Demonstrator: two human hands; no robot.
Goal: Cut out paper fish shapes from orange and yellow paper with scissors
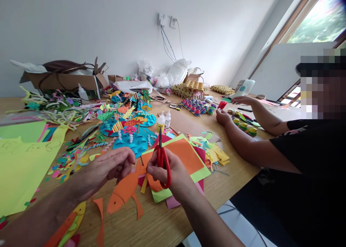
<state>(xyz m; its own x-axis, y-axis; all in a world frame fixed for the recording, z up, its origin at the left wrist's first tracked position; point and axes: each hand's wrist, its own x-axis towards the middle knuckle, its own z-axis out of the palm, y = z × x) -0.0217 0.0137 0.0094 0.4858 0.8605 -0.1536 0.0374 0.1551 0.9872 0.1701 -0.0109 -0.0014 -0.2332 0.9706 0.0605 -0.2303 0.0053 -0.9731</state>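
Note:
My right hand point(173, 173) is closed round red-handled scissors point(163, 164), whose dark blades point up and away from me. Its thumb and finger also pinch the tail end of an orange paper fish point(124, 193), which has a drawn eye and gill line. Just above the fish hovers my left hand point(115, 164), fingers loosely bent and apart, with no clear grip on anything. An orange paper offcut point(100, 218) lies below it. Behind my right hand are stacked coloured sheets, an orange one point(186, 153) on top.
Blue bases with paper fish point(132, 139) and glue bottles point(160, 122) stand mid-table. Paper scraps point(217, 153) lie to the right, yellow sheets point(24, 167) to the left. A co-worker's hand point(224, 116) holds a red piece point(222, 104). Egg cartons point(189, 88) sit at the back.

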